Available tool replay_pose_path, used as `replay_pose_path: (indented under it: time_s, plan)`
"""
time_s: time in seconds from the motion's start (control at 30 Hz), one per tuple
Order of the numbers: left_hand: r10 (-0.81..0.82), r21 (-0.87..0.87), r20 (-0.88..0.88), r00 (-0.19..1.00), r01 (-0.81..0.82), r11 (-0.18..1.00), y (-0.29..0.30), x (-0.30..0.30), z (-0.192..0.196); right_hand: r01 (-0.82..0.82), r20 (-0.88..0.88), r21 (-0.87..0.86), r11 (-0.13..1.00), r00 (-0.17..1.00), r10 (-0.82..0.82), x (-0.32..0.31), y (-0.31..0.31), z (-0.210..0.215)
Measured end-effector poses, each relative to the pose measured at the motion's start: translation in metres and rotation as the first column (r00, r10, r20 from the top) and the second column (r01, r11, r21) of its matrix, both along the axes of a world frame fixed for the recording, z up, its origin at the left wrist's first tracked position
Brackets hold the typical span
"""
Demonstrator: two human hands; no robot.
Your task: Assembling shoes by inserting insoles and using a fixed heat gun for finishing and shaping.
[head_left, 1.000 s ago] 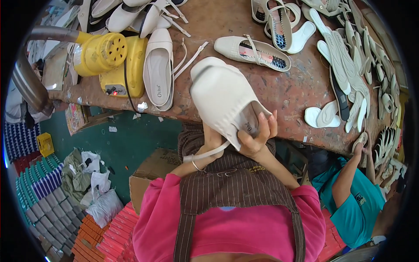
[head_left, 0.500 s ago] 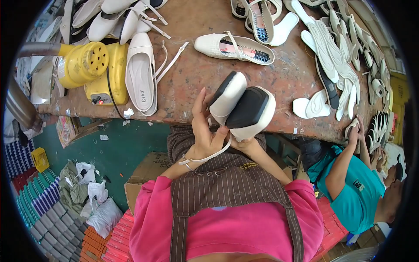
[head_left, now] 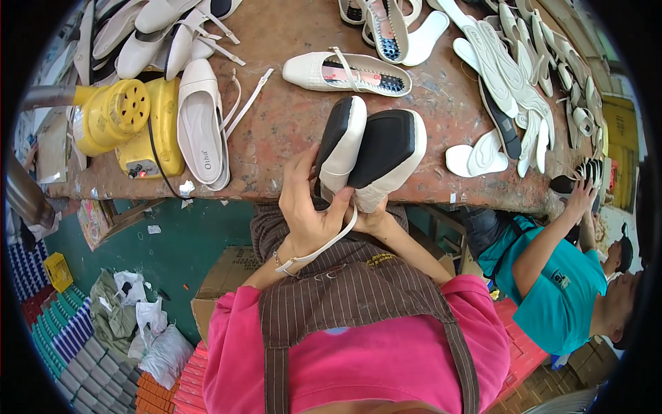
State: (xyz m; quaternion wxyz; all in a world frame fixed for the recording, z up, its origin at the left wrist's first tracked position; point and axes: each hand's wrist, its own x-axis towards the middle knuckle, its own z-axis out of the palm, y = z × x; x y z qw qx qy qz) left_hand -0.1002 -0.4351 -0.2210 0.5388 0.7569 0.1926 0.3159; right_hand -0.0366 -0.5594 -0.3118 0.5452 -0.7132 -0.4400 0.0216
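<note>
Head view: the right hand (head_left: 373, 221) is mostly hidden behind two cream strap shoes (head_left: 382, 160), grasped by it and the left hand (head_left: 307, 212) at the counter's (head_left: 265, 131) near edge; their insides are unseen, black soles (head_left: 385, 143) showing, one thin strap (head_left: 342, 235) trailing.

I record dark lettering (head_left: 205, 160) on a white shoe insole (head_left: 201, 134), left of the left hand (head_left: 308, 210); yellow lettering (head_left: 380, 259) on the striped apron (head_left: 365, 303), below the right hand (head_left: 372, 219); an emblem (head_left: 560, 279) on the teal shirt (head_left: 552, 310), farther right.
</note>
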Motion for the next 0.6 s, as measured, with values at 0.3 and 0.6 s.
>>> replay_pose_path:
  time_s: [0.3,0.6]
  plan:
    - [0.156,-0.043,-0.136,0.978,-0.163,0.986,0.073,0.016,-0.01,0.254,-0.931,0.364,0.896,0.141,0.338,0.028,-0.003,0.072]
    - [0.136,0.071,-0.075,0.988,-0.131,0.989,0.082,0.022,0.024,0.196,-0.744,0.638,0.745,-0.091,0.662,0.032,-0.008,0.052]
